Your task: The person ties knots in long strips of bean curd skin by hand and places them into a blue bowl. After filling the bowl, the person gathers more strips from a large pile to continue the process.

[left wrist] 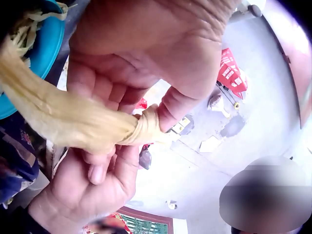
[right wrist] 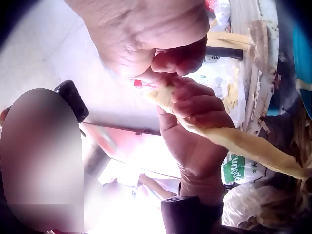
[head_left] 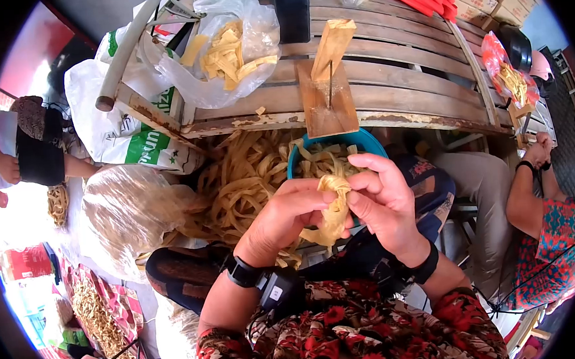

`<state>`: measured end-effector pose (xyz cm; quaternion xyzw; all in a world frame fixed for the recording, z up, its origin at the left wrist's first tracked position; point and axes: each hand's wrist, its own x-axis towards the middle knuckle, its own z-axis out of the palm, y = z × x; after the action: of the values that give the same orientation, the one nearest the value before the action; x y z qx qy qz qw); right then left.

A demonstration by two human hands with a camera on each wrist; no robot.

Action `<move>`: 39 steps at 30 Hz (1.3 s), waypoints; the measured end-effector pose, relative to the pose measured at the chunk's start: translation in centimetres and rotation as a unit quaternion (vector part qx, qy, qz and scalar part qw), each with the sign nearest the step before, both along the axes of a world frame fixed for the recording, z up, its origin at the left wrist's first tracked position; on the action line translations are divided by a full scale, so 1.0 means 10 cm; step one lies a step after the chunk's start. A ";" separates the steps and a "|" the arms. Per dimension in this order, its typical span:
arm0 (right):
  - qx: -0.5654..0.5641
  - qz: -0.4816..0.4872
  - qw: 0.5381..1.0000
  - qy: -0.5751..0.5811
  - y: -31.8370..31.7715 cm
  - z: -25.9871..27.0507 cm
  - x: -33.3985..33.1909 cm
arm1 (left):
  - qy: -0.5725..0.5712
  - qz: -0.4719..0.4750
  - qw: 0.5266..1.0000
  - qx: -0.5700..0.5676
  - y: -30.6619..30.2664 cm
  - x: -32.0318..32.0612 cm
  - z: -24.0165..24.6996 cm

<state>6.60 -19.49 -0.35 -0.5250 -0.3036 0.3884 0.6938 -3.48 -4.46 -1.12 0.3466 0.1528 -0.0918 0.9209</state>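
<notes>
The left hand (head_left: 281, 213) and right hand (head_left: 389, 207) pinched a twisted yellowish strip (head_left: 334, 224) between their fingers, above a teal tub (head_left: 291, 164) that held more strips. Long tangled strips (head_left: 239, 189) lay left of the tub. On the slatted table (head_left: 399, 67), a wooden board (head_left: 329, 114) bore a metal rod and a wooden block (head_left: 333, 45), near a plastic bag (head_left: 196, 86) of flat yellow pieces (head_left: 226, 55).

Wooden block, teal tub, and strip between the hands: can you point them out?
Wooden block (head_left: 332, 44), head view: broad side.
Teal tub (left wrist: 52, 41), left wrist view: side wall.
Strip (right wrist: 243, 145), right wrist view: middle of its free length.
</notes>
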 end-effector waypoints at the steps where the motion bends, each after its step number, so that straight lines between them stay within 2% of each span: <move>1: 0.056 0.001 0.998 0.033 0.01 -0.06 -0.03 | -0.014 0.000 1.000 0.024 0.00 0.01 -0.02; 4: 0.019 -0.040 0.996 -0.076 0.03 -0.07 0.04 | 0.009 0.020 0.992 0.127 -0.03 0.01 0.08; 5: -0.057 -0.054 0.994 -0.069 -0.02 -0.07 0.07 | 0.026 0.027 0.985 0.166 -0.05 0.02 0.12; 6: -0.099 -0.019 0.995 -0.021 -0.08 -0.04 0.14 | 0.008 0.045 0.979 0.199 -0.06 0.02 0.08; 8: -0.173 0.071 0.981 -0.041 -0.11 0.08 0.19 | -0.025 0.087 0.960 0.263 -0.10 0.01 -0.04; 10: -0.248 0.155 0.956 0.029 -0.03 0.12 0.19 | -0.058 0.070 0.929 0.359 -0.08 0.01 -0.07; 11: -0.204 0.188 0.958 0.076 -0.06 0.03 0.23 | -0.088 0.064 0.912 0.395 -0.07 0.00 -0.04; 12: -0.185 0.179 0.959 0.118 -0.07 0.04 0.22 | -0.118 0.059 0.894 0.429 -0.05 -0.01 0.00; 13: -0.166 0.172 0.958 0.162 -0.09 0.07 0.18 | -0.121 -0.007 0.899 0.420 0.00 -0.05 0.07; 14: -0.146 0.163 0.954 0.206 -0.11 0.08 0.14 | -0.114 -0.027 0.923 0.366 0.03 -0.10 0.20; 15: -0.109 0.129 0.950 0.264 -0.14 0.07 0.12 | -0.108 -0.029 0.910 0.398 0.08 -0.15 0.19; 16: -0.076 0.130 0.952 0.266 -0.19 0.05 0.14 | -0.102 -0.032 0.896 0.431 0.13 -0.20 0.16; 18: -0.013 0.134 0.954 0.268 -0.29 0.04 0.21 | -0.032 0.067 0.935 0.348 0.29 -0.25 0.05; 19: -0.054 0.123 0.964 0.229 -0.27 -0.01 0.17 | -0.022 0.080 0.917 0.389 0.30 -0.25 0.01; 20: -0.126 0.157 0.971 0.127 -0.26 0.00 0.27 | -0.016 0.088 0.898 0.430 0.32 -0.24 -0.01; 22: -0.126 0.118 0.983 0.061 -0.21 -0.03 0.38 | -0.017 0.088 0.900 0.426 0.32 -0.20 0.04; 23: -0.115 0.129 0.985 -0.013 -0.16 -0.03 0.48 | -0.016 0.087 0.901 0.424 0.33 -0.17 0.07; 24: -0.195 0.088 0.973 -0.086 -0.10 -0.11 0.56 | -0.042 0.085 0.890 0.446 0.34 -0.13 0.07; 26: -0.208 0.137 0.968 -0.040 -0.03 -0.10 0.65 | -0.096 0.081 0.864 0.488 0.32 -0.03 0.06; 27: -0.221 0.202 0.954 0.017 0.04 -0.02 0.66 | -0.132 0.093 0.840 0.518 0.32 0.03 0.00; 29: -0.237 0.325 0.907 0.129 0.22 0.10 0.71 | -0.185 0.083 0.795 0.572 0.36 0.14 0.04; 30: -0.248 0.355 0.889 0.151 0.24 0.09 0.76 | -0.211 0.081 0.772 0.594 0.36 0.18 0.04; 31: -0.232 0.380 0.889 0.109 0.22 -0.03 0.80 | -0.233 0.078 0.725 0.644 0.39 0.19 0.03; 32: -0.215 0.406 0.886 0.066 0.17 -0.14 0.83 | -0.211 0.071 0.736 0.639 0.47 0.20 0.00; 34: -0.232 0.364 0.899 0.066 0.17 -0.15 0.89 | -0.165 0.053 0.759 0.628 0.59 0.17 -0.08; 37: -0.262 0.273 0.924 0.055 0.29 -0.24 1.08 | -0.063 0.087 0.811 0.575 0.64 0.43 -0.23; 38: -0.275 0.220 0.936 0.001 0.37 -0.23 1.15 | -0.028 0.100 0.827 0.553 0.67 0.55 -0.26; 39: -0.261 0.153 0.945 -0.123 0.45 -0.30 1.21 | -0.008 0.098 0.815 0.572 0.71 0.67 -0.31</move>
<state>18.71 -15.01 -3.35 -0.6785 -0.3512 0.4882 0.4219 3.24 2.66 -4.23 0.7944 0.2035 0.1057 0.5624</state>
